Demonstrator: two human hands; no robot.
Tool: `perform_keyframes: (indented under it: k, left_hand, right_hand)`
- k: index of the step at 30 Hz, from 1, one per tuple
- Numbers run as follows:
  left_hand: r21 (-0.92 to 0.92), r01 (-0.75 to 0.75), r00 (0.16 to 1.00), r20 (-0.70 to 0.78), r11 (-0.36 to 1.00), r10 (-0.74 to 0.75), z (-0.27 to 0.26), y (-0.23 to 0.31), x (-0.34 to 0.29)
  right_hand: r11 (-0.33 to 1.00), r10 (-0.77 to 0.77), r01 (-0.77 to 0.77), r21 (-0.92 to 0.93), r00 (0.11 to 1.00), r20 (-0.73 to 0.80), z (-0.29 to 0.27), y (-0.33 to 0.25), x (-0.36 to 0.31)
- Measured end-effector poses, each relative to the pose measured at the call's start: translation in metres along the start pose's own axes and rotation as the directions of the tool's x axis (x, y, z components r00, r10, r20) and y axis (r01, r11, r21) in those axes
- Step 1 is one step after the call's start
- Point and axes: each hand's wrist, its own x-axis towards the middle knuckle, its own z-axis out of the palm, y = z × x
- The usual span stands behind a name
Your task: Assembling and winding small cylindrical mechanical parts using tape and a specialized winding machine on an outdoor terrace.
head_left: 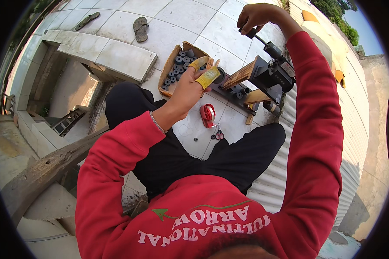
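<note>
My right hand (258, 18) is closed round the black handle (247, 31) of a lever on a black bench machine (275, 77) with wooden pieces on it. My left hand (191, 86), with yellow wrapping (208, 77) on its fingers, is bent beside the near end of the machine. A dark round piece (220, 75) shows just past those fingertips; whether they grip it I cannot make out. Behind the left hand stands a cardboard box (165, 76) holding several grey-black rollers (179, 60). More dark rollers (241, 92) lie on the machine's base.
On the tiled floor before me sit a red tape dispenser (208, 115), scissors (219, 134) and small dark rings (196, 139). Two sandals (140, 29) lie farther off. A ledge (125, 58) borders an opening at left; corrugated sheeting (270, 166) runs along the right.
</note>
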Motion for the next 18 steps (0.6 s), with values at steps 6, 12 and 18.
perform_keyframes:
  k: [6,12,18]
  left_hand:
    - [0.416,-0.074,0.988,0.155,0.906,0.009,-0.022,-0.037,-0.008]
    - [0.874,-0.385,0.894,0.433,0.297,-0.114,0.007,-0.05,-0.003]
    - [0.763,-0.602,0.798,0.582,-0.235,-0.155,-0.005,-0.136,0.045]
  right_hand:
    - [0.955,-0.051,-0.04,-0.294,0.954,-0.296,0.019,-0.008,-0.002]
    - [0.986,-0.019,-0.031,-0.163,0.955,-0.295,0.018,-0.004,-0.005]
    - [0.957,0.051,-0.126,-0.262,0.96,-0.276,0.019,-0.032,-0.003]
